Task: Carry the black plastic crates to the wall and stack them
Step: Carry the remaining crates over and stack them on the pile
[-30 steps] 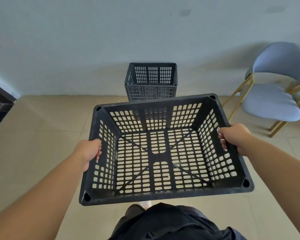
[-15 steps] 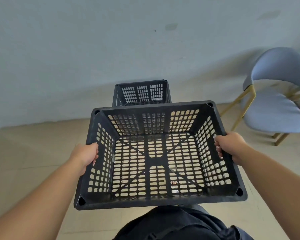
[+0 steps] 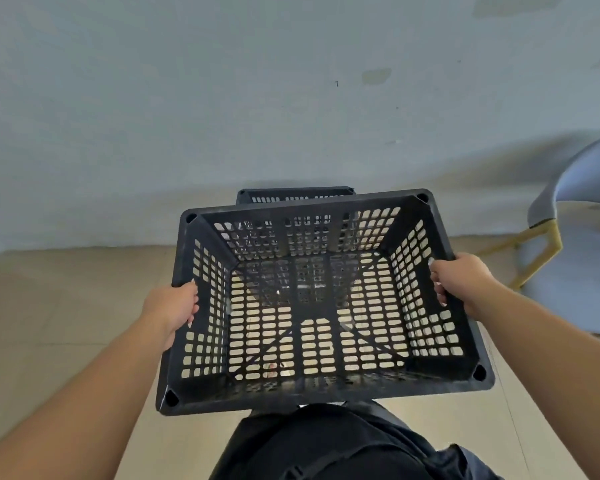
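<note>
A black slotted crate (image 3: 323, 306) is held open-side up, slightly tilted, above another crate (image 3: 295, 195) standing against the wall.

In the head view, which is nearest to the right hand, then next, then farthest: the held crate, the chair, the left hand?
From the right hand:
1. Held crate: gripped at its right rim.
2. Chair: just beyond, on the right.
3. Left hand: across the crate, on its left rim.

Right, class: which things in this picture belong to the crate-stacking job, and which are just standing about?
Part of the job:
- held crate
- left hand and right hand gripping its sides
- crate by the wall, mostly hidden behind it
- wall

Standing about:
- blue chair, at right
</note>
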`<act>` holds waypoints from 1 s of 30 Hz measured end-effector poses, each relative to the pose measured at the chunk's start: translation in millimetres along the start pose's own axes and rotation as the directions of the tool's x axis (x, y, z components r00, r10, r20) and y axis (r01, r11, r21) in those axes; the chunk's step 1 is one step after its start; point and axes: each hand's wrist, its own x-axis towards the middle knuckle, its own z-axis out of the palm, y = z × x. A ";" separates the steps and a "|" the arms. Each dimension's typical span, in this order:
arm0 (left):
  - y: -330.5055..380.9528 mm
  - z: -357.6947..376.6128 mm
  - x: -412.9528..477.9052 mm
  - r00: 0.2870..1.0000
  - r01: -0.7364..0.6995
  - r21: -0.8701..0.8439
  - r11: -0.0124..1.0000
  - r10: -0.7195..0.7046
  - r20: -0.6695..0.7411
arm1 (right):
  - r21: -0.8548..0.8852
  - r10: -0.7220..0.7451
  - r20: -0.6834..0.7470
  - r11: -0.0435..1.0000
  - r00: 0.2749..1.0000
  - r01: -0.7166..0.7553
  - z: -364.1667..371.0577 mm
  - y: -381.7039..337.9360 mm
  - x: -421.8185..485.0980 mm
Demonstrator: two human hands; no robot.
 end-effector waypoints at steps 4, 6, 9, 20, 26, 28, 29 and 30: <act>31.8 -1.6 62.2 0.998 0.003 -0.016 1.000 -0.002 0.062 | 0.000 -0.014 0.010 1.000 1.000 0.014 28.8 -40.6 27.9; 49.2 -3.3 92.4 0.995 0.016 -0.006 1.000 -0.015 0.099 | -0.017 -0.018 -0.002 1.000 1.000 0.018 41.8 -57.3 39.6; 73.8 -6.9 136.3 0.989 0.029 0.014 0.999 -0.031 0.145 | -0.071 -0.024 -0.034 0.997 0.999 0.021 60.3 -83.2 57.1; 171.1 18.0 247.8 0.986 -0.002 0.093 0.996 -0.014 0.168 | -0.135 -0.025 -0.105 0.991 0.994 0.010 99.3 -161.1 132.8; 209.2 50.2 281.4 0.993 0.003 0.106 0.994 -0.016 0.117 | -0.171 -0.006 -0.072 0.985 0.997 -0.006 112.1 -192.9 192.7; 218.3 58.4 293.9 0.994 0.015 0.089 0.996 -0.024 0.109 | -0.202 -0.008 -0.082 0.979 0.997 -0.009 118.3 -201.4 211.3; 221.9 62.5 300.3 0.993 0.014 0.087 0.996 -0.024 0.113 | -0.222 -0.017 -0.088 0.975 0.996 -0.003 121.9 -205.4 220.1; 225.0 66.2 306.8 0.993 0.011 0.088 0.996 -0.021 0.118 | -0.238 -0.025 -0.092 0.971 0.995 0.002 125.5 -209.5 227.8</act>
